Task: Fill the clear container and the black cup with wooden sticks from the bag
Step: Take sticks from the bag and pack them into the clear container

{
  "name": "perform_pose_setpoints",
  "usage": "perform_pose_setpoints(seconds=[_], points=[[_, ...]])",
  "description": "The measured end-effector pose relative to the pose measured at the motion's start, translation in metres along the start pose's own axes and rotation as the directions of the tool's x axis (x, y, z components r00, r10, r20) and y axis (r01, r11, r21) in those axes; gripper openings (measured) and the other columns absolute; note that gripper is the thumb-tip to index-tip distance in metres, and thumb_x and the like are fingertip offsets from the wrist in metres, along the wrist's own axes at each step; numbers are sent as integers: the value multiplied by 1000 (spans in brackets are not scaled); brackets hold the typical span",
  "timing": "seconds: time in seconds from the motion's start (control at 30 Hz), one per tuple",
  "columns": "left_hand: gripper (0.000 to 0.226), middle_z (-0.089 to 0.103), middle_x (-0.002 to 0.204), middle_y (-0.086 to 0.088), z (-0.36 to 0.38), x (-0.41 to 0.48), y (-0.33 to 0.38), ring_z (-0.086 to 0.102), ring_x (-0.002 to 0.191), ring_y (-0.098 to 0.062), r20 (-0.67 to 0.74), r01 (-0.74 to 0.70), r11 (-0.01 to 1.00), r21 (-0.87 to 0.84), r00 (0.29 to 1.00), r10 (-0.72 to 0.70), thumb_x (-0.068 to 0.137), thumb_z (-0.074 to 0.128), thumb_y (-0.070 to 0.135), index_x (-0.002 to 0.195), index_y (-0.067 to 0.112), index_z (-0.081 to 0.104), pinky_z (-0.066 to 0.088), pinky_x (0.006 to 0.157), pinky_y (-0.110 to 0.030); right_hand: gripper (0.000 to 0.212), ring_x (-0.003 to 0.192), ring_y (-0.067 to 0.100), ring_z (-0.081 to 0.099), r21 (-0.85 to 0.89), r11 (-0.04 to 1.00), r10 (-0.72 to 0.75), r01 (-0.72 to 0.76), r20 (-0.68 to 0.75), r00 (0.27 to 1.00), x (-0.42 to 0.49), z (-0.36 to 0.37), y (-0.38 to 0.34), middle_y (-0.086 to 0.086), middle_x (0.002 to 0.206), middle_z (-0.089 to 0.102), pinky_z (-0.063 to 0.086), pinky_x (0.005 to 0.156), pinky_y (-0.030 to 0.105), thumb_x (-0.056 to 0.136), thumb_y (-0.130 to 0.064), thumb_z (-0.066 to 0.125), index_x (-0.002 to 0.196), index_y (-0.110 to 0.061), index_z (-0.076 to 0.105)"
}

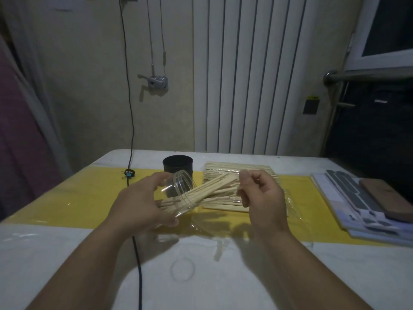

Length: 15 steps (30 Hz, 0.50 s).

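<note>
We see the left hand (138,204) curled round the clear container (178,189), which is tipped on its side above the middle of the worktop (67,253). A bundle of wooden sticks (214,186) pokes out of its mouth. The right hand (263,198) pinches the sticks' outer ends with bent fingers. The black cup (176,164) stands upright just behind, and the bag (241,168) lies beside it towards the far edge.
</note>
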<state>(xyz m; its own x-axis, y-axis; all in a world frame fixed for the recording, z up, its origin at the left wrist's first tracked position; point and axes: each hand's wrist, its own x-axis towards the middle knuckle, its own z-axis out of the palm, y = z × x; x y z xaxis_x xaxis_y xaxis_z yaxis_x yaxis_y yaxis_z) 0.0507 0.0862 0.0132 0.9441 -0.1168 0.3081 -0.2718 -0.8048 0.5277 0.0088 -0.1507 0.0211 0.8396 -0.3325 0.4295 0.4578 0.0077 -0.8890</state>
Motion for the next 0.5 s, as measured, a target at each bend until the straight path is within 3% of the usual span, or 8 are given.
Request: perform_pose_setpoints(seconds=[0.1, 0.17, 0.23, 0.3, 0.4, 0.5], points=[[105, 54, 114, 28, 1, 0, -1, 57, 113, -8, -6, 1, 1000, -2, 1000, -1, 39, 88, 45, 135, 51, 45, 48, 85, -32, 21, 53, 9, 45, 73, 996, 56, -52, -56, 997, 1, -1, 1, 5, 62, 59, 36, 50, 21, 97, -9, 54, 77, -7, 61], [104, 54, 115, 27, 1, 0, -3, 56, 114, -8, -16, 7, 1000, -11, 1000, -7, 40, 90, 43, 133, 51, 45, 47, 85, -32, 25, 57, 13, 42, 38, 996, 82, -78, -109, 991, 4, -4, 4, 4, 63, 51, 32, 52, 26, 94, -5, 50, 72, -10, 60], [97, 55, 116, 25, 2, 1, -5, 56, 115, -7, -15, 18, 998, -53, 1000, -19, 40, 91, 42, 124, 58, 46, 49, 87, -34, 26, 58, 15, 41, -48, 994, 91, -96, -97, 991, 8, -9, 10, 3, 62, 48, 32, 55, 31, 92, -7, 51, 68, -13, 58], [88, 57, 119, 23, 1, 2, -5, 56, 115, -7, -13, 31, 995, -99, 999, -32, 35, 87, 47, 109, 68, 43, 49, 89, -36, 24, 57, 16, 45, -245, 964, 101, -103, -23, 995, 10, -15, 19, 0, 59, 53, 35, 58, 32, 91, -10, 54, 67, -14, 58], [88, 59, 121, 20, 1, 2, -5, 56, 116, -7, -12, 40, 991, -125, 999, -42, 34, 86, 48, 107, 67, 42, 49, 90, -37, 17, 61, 14, 56, -568, 822, 167, -48, 159, 973, 9, -19, 33, -5, 63, 64, 47, 61, 36, 84, -22, 52, 69, -19, 60], [84, 58, 120, 21, 0, 1, -3, 55, 114, -5, -17, 39, 988, -149, 999, -42, 37, 89, 44, 99, 74, 40, 48, 89, -35, 18, 81, 15, 63, -830, 548, 273, 99, 290, 917, 6, -20, 43, -8, 81, 70, 52, 74, 33, 82, -29, 48, 81, -24, 66]])
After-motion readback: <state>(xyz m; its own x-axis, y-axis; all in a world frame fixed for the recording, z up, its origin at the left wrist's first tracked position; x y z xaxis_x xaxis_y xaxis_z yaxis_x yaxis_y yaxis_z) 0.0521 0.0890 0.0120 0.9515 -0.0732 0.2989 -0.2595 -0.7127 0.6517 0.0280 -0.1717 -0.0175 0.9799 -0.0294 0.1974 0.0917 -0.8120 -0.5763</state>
